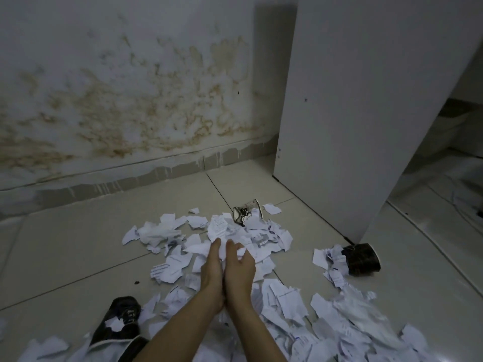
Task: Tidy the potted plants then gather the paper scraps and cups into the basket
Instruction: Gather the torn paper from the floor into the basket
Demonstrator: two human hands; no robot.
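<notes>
Nearest me, at the bottom edge, a crushed black paper cup (119,320) lies on its side among torn white paper scraps (287,304), one small scrap resting on its wall. From there my two forearms reach forward side by side. My left hand (212,270) and right hand (239,267) are pressed together edge to edge in the middle of the litter, fingers curled round a bunch of white scraps held between them; how much paper they hold I cannot tell, since the hands hide it.

The scraps spread over the pale tiled floor (65,246) in a loose heap around and beyond the hands, thickening toward the lower right corner. At the far edge of the heap a flattened white cup with black print (247,212) lies tilted, scraps touching it. To the right, a dark brown patterned cup (362,259) lies on its side, its mouth stuffed with paper, just beside the foot of a tall white panel (366,100) that stands on the floor. Behind the heap rises a stained white wall (117,100).
</notes>
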